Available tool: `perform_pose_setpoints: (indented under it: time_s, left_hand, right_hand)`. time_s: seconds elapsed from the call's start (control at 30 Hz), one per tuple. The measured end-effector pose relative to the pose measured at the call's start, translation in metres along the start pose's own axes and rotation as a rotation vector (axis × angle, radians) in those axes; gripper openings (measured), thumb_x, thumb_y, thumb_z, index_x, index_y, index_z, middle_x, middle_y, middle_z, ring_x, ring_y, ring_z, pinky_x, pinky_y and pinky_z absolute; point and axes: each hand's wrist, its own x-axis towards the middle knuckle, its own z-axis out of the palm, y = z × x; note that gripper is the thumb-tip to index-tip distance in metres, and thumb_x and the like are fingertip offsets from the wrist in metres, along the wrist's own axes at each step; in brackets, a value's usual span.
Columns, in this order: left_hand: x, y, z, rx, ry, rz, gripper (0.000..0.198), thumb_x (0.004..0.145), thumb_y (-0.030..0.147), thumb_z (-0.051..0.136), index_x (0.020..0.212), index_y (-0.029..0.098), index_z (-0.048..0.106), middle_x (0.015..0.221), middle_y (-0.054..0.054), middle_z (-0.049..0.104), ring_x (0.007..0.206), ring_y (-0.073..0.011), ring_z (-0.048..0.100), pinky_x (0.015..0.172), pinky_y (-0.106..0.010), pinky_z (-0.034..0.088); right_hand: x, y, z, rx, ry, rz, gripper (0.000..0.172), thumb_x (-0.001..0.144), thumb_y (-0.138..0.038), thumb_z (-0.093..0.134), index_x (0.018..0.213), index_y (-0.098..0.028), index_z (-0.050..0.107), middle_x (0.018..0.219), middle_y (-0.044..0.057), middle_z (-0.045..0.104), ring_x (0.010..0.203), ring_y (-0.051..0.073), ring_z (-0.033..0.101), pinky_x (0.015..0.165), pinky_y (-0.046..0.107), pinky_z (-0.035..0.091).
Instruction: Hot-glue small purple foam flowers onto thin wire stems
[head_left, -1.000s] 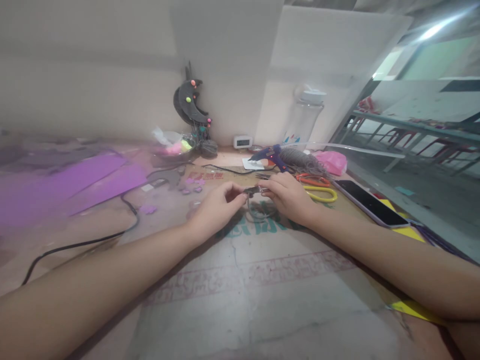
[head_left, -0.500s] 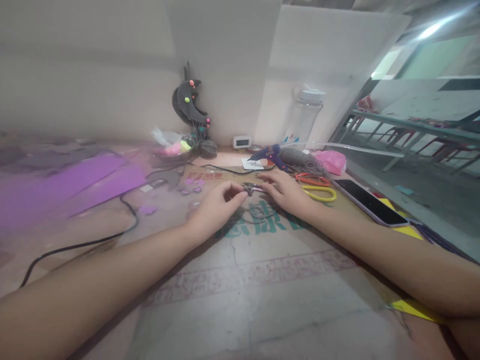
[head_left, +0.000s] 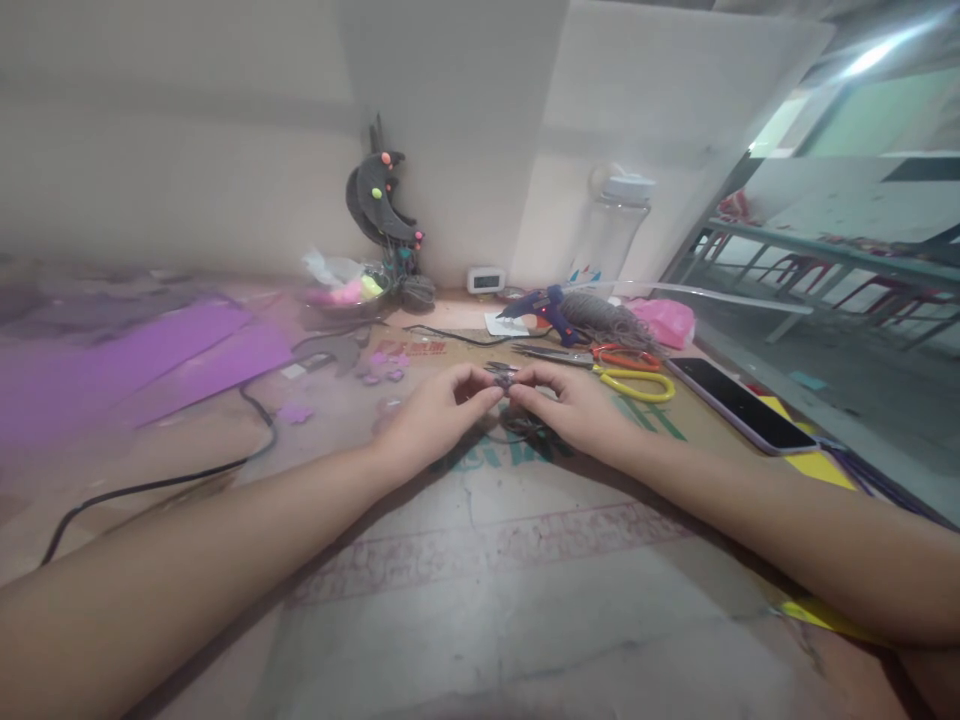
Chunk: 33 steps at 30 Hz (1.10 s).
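My left hand is closed in a pinch on the left side of a small grey yarn bundle. From the other side, the thumb and fingers of my right hand pinch the same bundle, so the fingertips nearly meet. Loose dark strands trail below it onto the cardboard; the bundle's exact shape is too small to make out. Just beyond my right hand lie scissors blades, with a yellow handle and an orange handle to their right.
Behind the hands are a blue glue gun, a grey yarn skein, a small digital clock and a clear bottle. A phone lies right. Purple sheets, scraps and a black cord are left.
My right hand has drawn back from beside the scissors and taken hold of the yarn bundle. The scissors blades are now uncovered. My left hand has stayed nearly in place.
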Motion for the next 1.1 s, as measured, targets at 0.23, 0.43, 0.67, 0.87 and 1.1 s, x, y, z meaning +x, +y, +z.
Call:
perform_pose_setpoints:
  time_s: [0.23,0.43,0.67,0.87,1.1]
  left_hand:
    - [0.0026,-0.0059,-0.001,-0.02,0.021,0.016,0.026,0.09,0.04,0.054,0.092,0.018,0.066,0.089,-0.004,0.068,0.085,-0.0175,0.062,0.078,-0.03,0.048]
    - [0.0026,-0.0069,-0.0022,0.029,0.027,-0.014,0.025,0.089,0.04,0.054,0.085,0.019,0.068,0.085,-0.003,0.069,0.081,-0.0182,0.062,0.075,-0.03,0.047]
    - [0.0013,-0.006,-0.0021,0.047,0.008,-0.012,0.02,0.087,0.035,0.055,0.083,0.018,0.066,0.081,-0.001,0.067,0.073,-0.0146,0.059,0.068,-0.026,0.044]
    - [-0.0014,-0.0033,-0.0019,0.074,0.0,-0.011,0.019,0.087,0.032,0.054,0.08,0.018,0.063,0.076,0.0,0.064,0.069,-0.0137,0.056,0.064,-0.026,0.042]
    - [-0.0018,-0.0009,-0.0025,0.102,0.011,0.031,0.02,0.089,0.033,0.053,0.086,0.018,0.067,0.082,-0.001,0.068,0.075,-0.0152,0.06,0.071,-0.026,0.044]
  right_hand:
    - [-0.001,-0.0012,-0.001,-0.053,0.008,-0.078,0.015,0.086,-0.028,0.053,0.08,-0.017,0.063,0.078,0.002,0.068,0.074,0.015,0.061,0.07,0.026,0.045]
    - [-0.0027,-0.0018,-0.0005,-0.075,-0.016,-0.079,0.015,0.087,-0.029,0.054,0.084,-0.018,0.064,0.08,0.001,0.069,0.075,0.016,0.062,0.07,0.025,0.045]
    - [-0.0037,-0.0015,0.0004,-0.085,-0.041,-0.096,0.014,0.088,-0.028,0.055,0.083,-0.018,0.064,0.079,0.001,0.069,0.074,0.015,0.062,0.069,0.024,0.045]
    - [-0.004,-0.0026,-0.0008,-0.107,-0.076,-0.12,0.014,0.088,-0.028,0.054,0.083,-0.019,0.064,0.082,0.002,0.069,0.077,0.016,0.062,0.07,0.025,0.045]
    - [-0.0038,-0.0023,0.0009,-0.05,-0.07,-0.062,0.014,0.089,-0.028,0.053,0.087,-0.019,0.063,0.082,0.002,0.069,0.077,0.016,0.062,0.071,0.026,0.046]
